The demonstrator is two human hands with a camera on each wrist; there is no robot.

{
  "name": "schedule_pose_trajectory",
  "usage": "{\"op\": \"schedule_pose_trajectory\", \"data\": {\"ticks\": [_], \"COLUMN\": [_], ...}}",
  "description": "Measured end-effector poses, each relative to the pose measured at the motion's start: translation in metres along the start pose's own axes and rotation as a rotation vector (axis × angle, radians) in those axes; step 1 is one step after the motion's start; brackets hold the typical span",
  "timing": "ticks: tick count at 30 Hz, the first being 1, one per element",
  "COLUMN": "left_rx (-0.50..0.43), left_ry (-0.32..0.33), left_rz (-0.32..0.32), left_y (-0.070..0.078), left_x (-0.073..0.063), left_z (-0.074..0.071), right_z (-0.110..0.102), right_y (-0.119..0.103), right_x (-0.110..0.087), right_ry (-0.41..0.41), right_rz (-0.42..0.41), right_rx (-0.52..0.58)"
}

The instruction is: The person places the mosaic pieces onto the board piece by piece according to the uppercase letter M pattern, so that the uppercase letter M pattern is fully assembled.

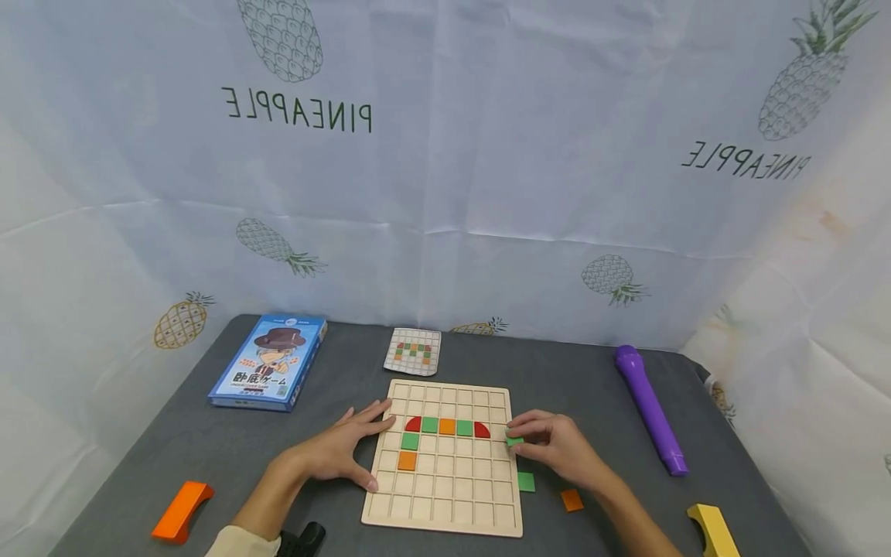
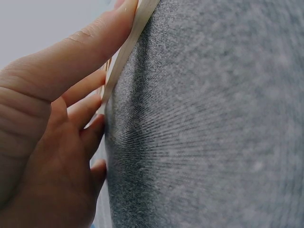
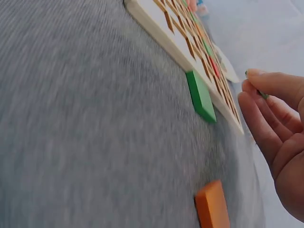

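Observation:
A wooden grid board lies on the dark table. Coloured tiles fill some of its cells: red quarter-rounds, green squares and orange squares, among them an orange tile at the lower left. At the board's left edge rests my left hand, fingers spread, thumb and fingertips touching the rim; the left wrist view shows the thumb against that edge. My right hand pinches a green square tile over the board's right edge. In the right wrist view that tile is mostly hidden by the fingers.
Right of the board lie a loose green tile and an orange tile. A pattern card sits behind the board. Around them are a blue box, a purple microphone, an orange arch block and a yellow arch block.

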State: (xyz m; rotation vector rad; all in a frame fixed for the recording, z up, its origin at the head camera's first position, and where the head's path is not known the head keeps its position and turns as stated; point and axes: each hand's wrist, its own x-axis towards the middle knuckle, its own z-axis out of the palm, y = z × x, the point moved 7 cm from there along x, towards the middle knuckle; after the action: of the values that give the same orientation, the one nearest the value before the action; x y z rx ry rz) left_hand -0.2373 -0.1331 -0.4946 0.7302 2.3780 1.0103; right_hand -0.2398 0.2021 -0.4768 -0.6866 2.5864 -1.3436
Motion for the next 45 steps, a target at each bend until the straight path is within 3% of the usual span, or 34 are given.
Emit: {"op": "schedule_pose_trajectory", "data": {"ticks": [25, 38, 45], "left_rx": [0.017, 0.011, 0.014], "left_ry": [0.002, 0.007, 0.004], "left_rz": [-0.012, -0.004, -0.008], "left_y": [0.000, 0.001, 0.000], "left_x": [0.001, 0.001, 0.001], "left_z": [-0.001, -0.002, -0.002], "right_z": [0.049, 0.067, 0.075], "right_y": [-0.030, -0.037, -0.037], "right_x": [0.035, 0.039, 0.041], "right_ry": [-0.041, -0.031, -0.005], "right_rz": [-0.033, -0.036, -0.042], "right_rx": [0.047, 0.069, -0.015]}}
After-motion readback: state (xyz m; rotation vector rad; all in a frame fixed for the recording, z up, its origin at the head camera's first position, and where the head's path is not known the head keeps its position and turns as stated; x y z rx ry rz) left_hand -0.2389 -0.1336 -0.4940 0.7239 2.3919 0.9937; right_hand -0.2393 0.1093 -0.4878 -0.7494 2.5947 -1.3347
